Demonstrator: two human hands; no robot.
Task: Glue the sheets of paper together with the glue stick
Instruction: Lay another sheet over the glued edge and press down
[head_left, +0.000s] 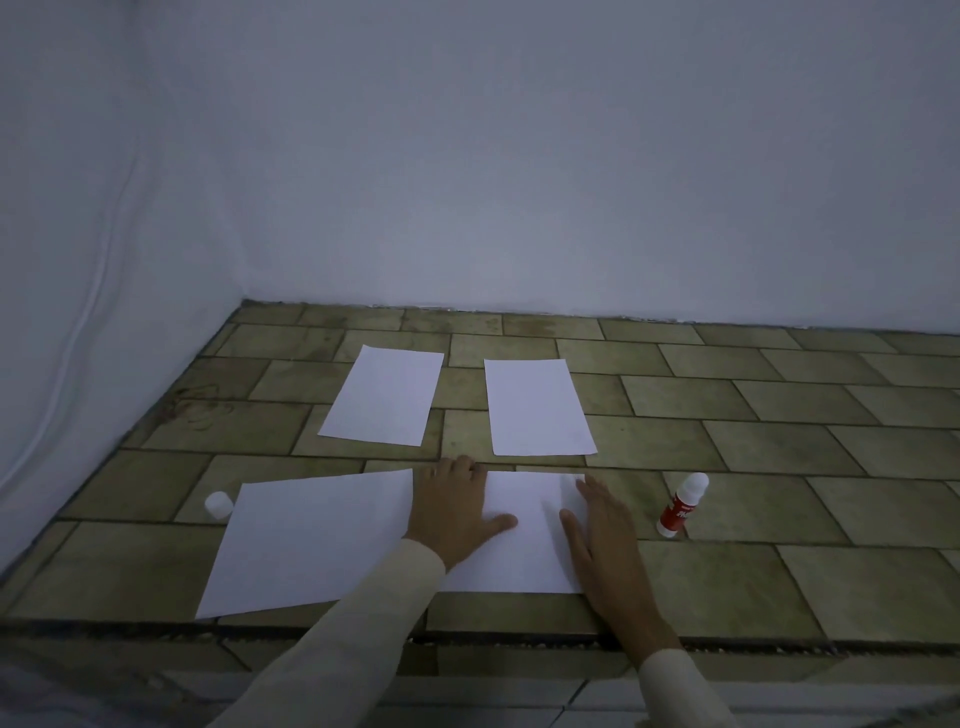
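Under the left hand (457, 506), the edge between 2 near sheets (524, 551) is hidden.

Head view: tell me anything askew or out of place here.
The near left sheet lies askew, at an angle to the near right sheet. A small white cap sits across the sheets from the glue stick.

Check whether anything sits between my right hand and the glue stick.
Nothing visible does. The glue stick stands just right of the right hand, with only bare tile between them.
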